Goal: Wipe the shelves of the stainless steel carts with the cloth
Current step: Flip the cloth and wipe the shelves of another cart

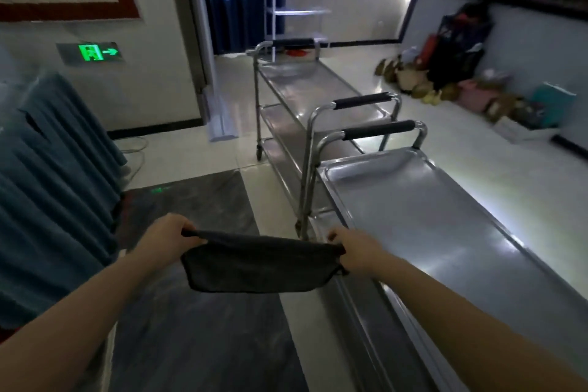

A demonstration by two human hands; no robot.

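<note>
The left hand (173, 237) and right hand (353, 251) are each pinching a top corner of the dark cloth (257, 261), which is hanging slack between them above the floor mat (197, 328). It looks soft, light and floppy, best bunched or folded into one palm. Just right, the near cart (429, 226) is showing its bare top shelf; the far cart (305, 86) is standing beyond.
</note>
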